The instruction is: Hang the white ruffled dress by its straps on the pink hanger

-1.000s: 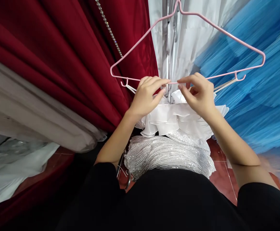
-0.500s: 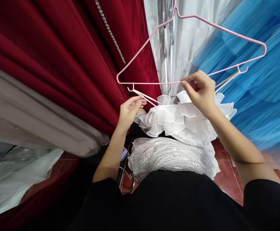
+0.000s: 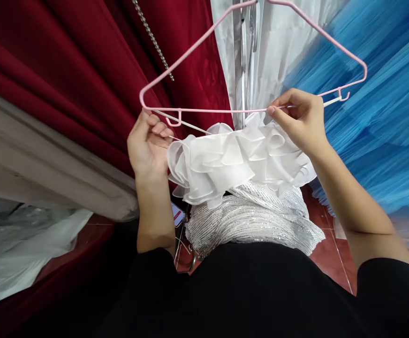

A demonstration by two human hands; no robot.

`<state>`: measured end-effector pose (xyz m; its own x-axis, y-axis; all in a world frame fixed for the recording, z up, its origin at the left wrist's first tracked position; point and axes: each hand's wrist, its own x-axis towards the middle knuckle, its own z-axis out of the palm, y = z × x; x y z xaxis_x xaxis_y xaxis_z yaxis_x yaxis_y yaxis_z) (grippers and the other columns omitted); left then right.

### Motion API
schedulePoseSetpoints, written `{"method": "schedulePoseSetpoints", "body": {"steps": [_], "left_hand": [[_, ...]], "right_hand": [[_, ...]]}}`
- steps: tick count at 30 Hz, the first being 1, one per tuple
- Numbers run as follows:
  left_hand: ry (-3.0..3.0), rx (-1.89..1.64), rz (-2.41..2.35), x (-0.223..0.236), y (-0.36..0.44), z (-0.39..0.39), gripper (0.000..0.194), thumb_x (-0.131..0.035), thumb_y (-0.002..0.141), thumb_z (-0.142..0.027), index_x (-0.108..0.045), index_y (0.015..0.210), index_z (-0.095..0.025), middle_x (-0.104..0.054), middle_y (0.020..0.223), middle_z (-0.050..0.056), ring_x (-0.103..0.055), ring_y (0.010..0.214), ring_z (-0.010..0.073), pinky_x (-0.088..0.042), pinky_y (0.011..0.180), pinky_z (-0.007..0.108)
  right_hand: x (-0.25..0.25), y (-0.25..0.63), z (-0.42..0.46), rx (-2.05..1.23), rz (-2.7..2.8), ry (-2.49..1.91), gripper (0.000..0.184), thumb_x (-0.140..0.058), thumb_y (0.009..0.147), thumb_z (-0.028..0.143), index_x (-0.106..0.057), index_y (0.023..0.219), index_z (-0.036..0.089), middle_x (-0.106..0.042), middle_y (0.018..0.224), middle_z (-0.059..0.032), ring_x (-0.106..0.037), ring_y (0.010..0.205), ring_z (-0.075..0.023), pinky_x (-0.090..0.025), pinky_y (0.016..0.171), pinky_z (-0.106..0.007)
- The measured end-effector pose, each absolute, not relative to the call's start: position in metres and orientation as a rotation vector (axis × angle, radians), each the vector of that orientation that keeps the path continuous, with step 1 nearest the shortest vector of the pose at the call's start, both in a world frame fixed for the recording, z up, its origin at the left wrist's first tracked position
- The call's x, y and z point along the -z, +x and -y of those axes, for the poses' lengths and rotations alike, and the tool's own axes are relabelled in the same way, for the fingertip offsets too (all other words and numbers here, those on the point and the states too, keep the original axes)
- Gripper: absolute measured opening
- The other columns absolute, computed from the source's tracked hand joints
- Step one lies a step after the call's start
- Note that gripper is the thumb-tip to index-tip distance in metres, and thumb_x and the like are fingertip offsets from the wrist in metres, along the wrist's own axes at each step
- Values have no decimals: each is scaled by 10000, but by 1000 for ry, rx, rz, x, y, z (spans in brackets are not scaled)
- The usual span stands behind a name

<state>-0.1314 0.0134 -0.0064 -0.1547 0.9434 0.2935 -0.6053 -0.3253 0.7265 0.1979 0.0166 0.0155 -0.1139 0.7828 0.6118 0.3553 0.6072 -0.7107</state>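
Observation:
A pink hanger spans the upper middle, its top running out of view. My right hand pinches its lower bar between thumb and fingers. At the bar's left corner, my left hand has curled fingers on a thin white strap, drawn out past the small left hook; the fingertips are partly behind the bar. The strap belongs to a dress with a white ruffled top and a silver sequined skirt, which lies gathered against my body. On the right, another strap sits at the hanger's hook.
Dark red fabric with a rhinestone strip hangs on the left, above pale fabric. Blue tulle fills the right side. Metal poles stand behind the hanger. A phone lies below my left forearm, over red floor tiles.
My left hand has moved left and up to the hanger's corner, pulling the strap outward from the left hook. The hanger has shifted left and closer, with my right hand still on its bar.

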Motion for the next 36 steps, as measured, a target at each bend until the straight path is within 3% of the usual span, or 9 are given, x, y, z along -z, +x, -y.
{"method": "schedulePoseSetpoints", "body": {"steps": [4, 9, 12, 17, 22, 26, 28, 31, 36], "left_hand": [[860, -1621, -566, 16, -134, -33, 198, -597, 816, -70, -669, 846, -252, -719, 869, -70, -601, 666, 30, -502, 669, 173], [1196, -1429, -530, 4, -78, -9, 212, -679, 819, -224, -679, 1030, -244, -640, 1285, 26, -620, 1166, 182, -503, 997, 282], [1228, -1492, -448, -13, -44, 2, 224, -584, 910, -434, -637, 958, -222, -667, 1207, 51, -600, 1223, 239, -478, 1063, 376], [1191, -1692, -453, -15, -25, -11, 343, -482, 940, -530, -512, 801, -218, -636, 827, 13, -686, 1048, 212, -536, 986, 387], [1118, -1679, -509, -5, -35, -21, 413, -499, 917, -565, -444, 714, -210, -560, 697, 3, -702, 882, 181, -574, 908, 346], [1128, -1683, -511, -4, -36, -21, 423, -502, 909, -581, -448, 713, -210, -568, 693, 10, -701, 873, 181, -589, 871, 325], [1143, -1698, -506, -4, -37, -23, 428, -497, 908, -588, -449, 713, -210, -567, 686, 8, -704, 863, 180, -594, 853, 318], [1150, -1705, -521, -4, -40, -26, 439, -502, 899, -599, -441, 702, -212, -547, 656, 0, -707, 837, 179, -600, 828, 310], [1155, -1701, -533, -6, -46, -26, 451, -491, 901, -607, -441, 697, -207, -535, 653, -7, -705, 784, 165, -599, 840, 325]], "right_hand": [[-15, 191, -19, -408, 1685, -923, 336, -707, 775, 555, -643, 772, 225, -594, 712, -2, -499, 587, -99, -388, 501, -261], [-12, 181, -21, -383, 1685, -976, 337, -665, 800, 581, -637, 805, 245, -572, 688, 5, -501, 572, -101, -447, 518, -270], [-12, 175, -19, -322, 1674, -971, 271, -649, 838, 528, -642, 838, 257, -601, 757, -5, -537, 638, -116, -463, 546, -273], [-10, 188, 0, -33, 1649, -1055, 135, -573, 913, 354, -668, 996, 307, -611, 1007, -35, -581, 811, -144, -487, 619, -282], [6, 240, 7, 389, 1152, -1068, 562, -714, 704, 99, -542, 1220, 244, -504, 1243, -86, -535, 1047, -177, -467, 758, -297], [13, 268, 1, -227, 1238, -1269, 143, -673, 787, 263, -658, 884, 159, -650, 906, -87, -586, 783, -127, -424, 671, -267], [11, 271, 2, -541, 1272, -1237, 234, -593, 851, 314, -671, 713, 143, -640, 713, -70, -567, 619, -97, -419, 635, -265], [0, 272, 5, -575, 1126, -1116, 239, -615, 790, 260, -609, 577, 151, -563, 570, -27, -535, 500, -94, -423, 560, -268], [-18, 283, -4, -640, 896, -992, 110, -526, 746, 171, -634, 744, 147, -509, 597, 4, -516, 485, -88, -417, 507, -248]]}}
